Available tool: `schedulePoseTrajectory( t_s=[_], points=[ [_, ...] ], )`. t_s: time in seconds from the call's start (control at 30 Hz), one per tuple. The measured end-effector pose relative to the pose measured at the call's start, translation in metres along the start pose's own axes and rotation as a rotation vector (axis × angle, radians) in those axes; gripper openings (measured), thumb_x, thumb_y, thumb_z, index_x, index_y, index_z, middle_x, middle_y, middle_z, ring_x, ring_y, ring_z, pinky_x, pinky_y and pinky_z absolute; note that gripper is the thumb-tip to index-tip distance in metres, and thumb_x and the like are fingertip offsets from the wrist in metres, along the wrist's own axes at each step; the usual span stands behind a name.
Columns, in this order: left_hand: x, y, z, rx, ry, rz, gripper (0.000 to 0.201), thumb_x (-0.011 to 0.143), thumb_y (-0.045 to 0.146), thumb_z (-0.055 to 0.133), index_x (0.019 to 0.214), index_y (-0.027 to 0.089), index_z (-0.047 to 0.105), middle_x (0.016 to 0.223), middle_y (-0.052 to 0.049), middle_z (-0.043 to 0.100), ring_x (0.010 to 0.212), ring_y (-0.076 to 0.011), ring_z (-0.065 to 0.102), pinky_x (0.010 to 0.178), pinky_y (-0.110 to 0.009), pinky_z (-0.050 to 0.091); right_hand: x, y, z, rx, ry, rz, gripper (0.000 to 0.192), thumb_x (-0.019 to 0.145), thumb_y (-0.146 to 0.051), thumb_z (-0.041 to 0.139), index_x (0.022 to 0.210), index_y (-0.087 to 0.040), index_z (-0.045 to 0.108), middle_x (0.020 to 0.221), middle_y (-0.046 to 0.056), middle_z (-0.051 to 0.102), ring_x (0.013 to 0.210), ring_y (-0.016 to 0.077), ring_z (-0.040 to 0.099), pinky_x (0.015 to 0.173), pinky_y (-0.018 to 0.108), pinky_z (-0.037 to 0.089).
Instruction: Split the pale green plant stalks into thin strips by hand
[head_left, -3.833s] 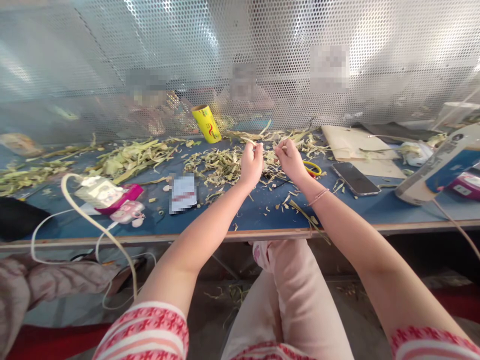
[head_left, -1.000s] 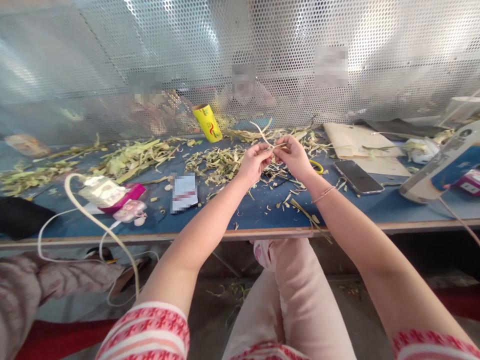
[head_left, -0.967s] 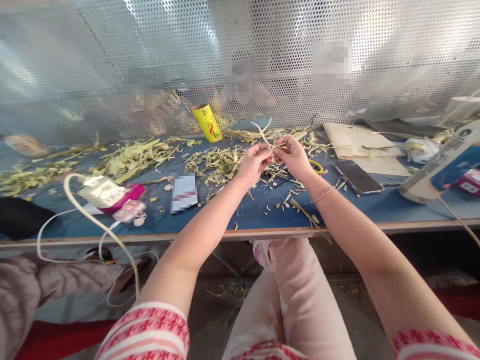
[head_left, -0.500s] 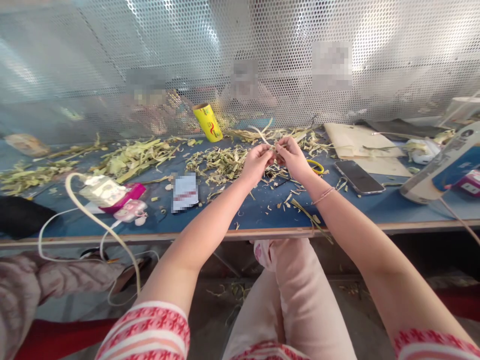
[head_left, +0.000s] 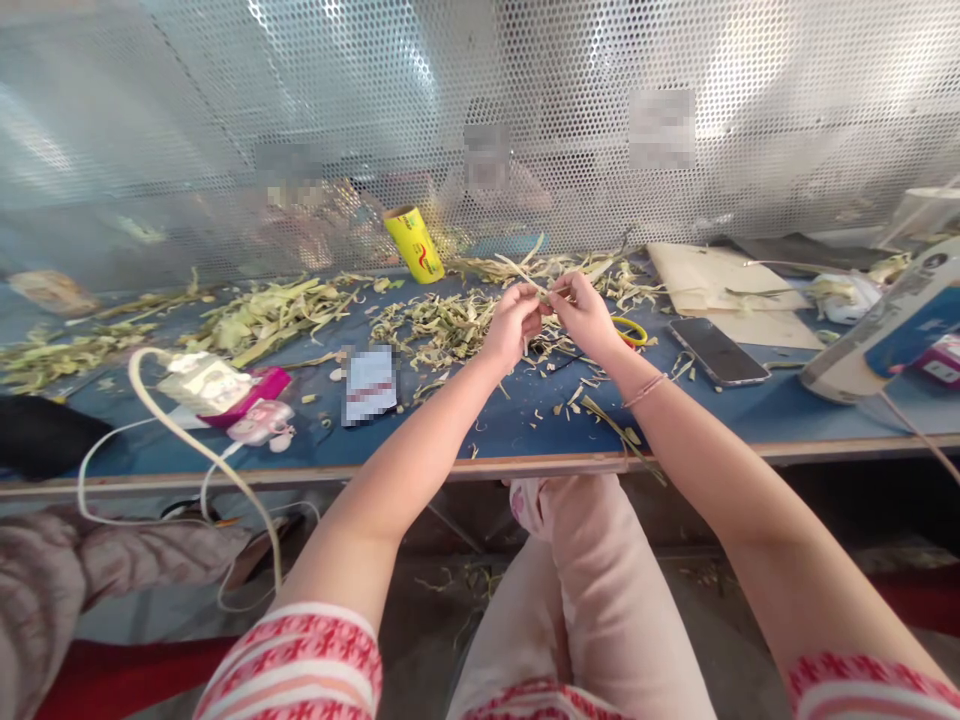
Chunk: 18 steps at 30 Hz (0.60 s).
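Note:
My left hand (head_left: 514, 325) and my right hand (head_left: 583, 312) meet over the blue table, fingertips pinched close together. Between them is a thin, pale plant strip (head_left: 519, 268), one end sticking up to the left; its gripped part is mostly hidden by the fingers. A loose heap of greenish, dried plant scraps (head_left: 435, 325) lies just left of and beneath my hands. Beside my right wrist rests a yellow loop (head_left: 634, 332), partly covered, perhaps a tool handle.
A yellow tube (head_left: 415, 247) leans near the perforated metal screen (head_left: 555, 120). More plant strips (head_left: 274, 315) lie left. A phone (head_left: 718, 351), brown paper (head_left: 720, 285) and a large bottle (head_left: 877, 335) are right. A cabled power bank-like block (head_left: 206, 385) and a pixelated card (head_left: 370, 388) sit left.
My left hand has turned slightly and its lower fingers have drawn apart a little from my right hand. The strip's upper end has shifted slightly left. Other things stay put.

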<state>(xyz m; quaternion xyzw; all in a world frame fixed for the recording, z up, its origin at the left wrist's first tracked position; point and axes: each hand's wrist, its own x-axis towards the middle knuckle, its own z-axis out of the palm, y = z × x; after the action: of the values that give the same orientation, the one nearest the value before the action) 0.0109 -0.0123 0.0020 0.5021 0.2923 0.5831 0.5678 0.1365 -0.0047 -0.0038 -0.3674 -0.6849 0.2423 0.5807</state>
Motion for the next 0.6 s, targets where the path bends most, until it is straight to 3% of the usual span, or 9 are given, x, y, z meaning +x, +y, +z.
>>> schedulePoseTrajectory(
  t_s=[0.13,0.3,0.43,0.6],
  points=[
    [0.000,0.001,-0.001,-0.013,-0.012,-0.012,0.015,0.088,0.030,0.054,0.079,0.018,0.049,0.059,0.005,0.054,0.039,-0.0017,0.033,0.043,-0.018,0.023,0.000,-0.001,0.001,0.055,-0.003,0.019,0.013,0.082,-0.026,0.057,0.081,-0.021,0.045,0.078,0.001,0.052,0.075,0.0124,0.049,0.062,0.026,0.041],
    [0.005,-0.006,-0.005,0.033,-0.009,0.007,0.040,0.080,0.055,0.062,0.071,0.018,0.049,0.053,0.004,0.051,0.041,-0.0035,0.043,0.043,-0.019,0.030,-0.001,-0.006,0.000,0.098,-0.048,0.071,0.014,0.077,-0.022,0.060,0.077,-0.021,0.046,0.073,-0.001,0.050,0.070,0.0115,0.046,0.060,0.025,0.039],
    [0.006,-0.005,-0.006,0.081,0.011,-0.045,0.041,0.079,0.056,0.062,0.067,0.018,0.050,0.049,0.004,0.051,0.041,-0.0046,0.044,0.042,-0.020,0.028,-0.003,-0.009,-0.001,0.130,-0.110,0.086,0.015,0.077,-0.023,0.060,0.075,-0.021,0.045,0.069,-0.002,0.047,0.065,0.0104,0.043,0.057,0.025,0.036],
    [0.005,-0.001,-0.004,0.124,0.062,-0.064,0.033,0.082,0.043,0.063,0.067,0.018,0.049,0.046,0.006,0.048,0.038,-0.0044,0.042,0.040,-0.019,0.026,-0.005,-0.010,-0.001,0.154,-0.149,0.091,0.017,0.080,-0.031,0.059,0.074,-0.021,0.045,0.064,-0.004,0.043,0.060,0.0097,0.039,0.054,0.024,0.033]
  ],
)
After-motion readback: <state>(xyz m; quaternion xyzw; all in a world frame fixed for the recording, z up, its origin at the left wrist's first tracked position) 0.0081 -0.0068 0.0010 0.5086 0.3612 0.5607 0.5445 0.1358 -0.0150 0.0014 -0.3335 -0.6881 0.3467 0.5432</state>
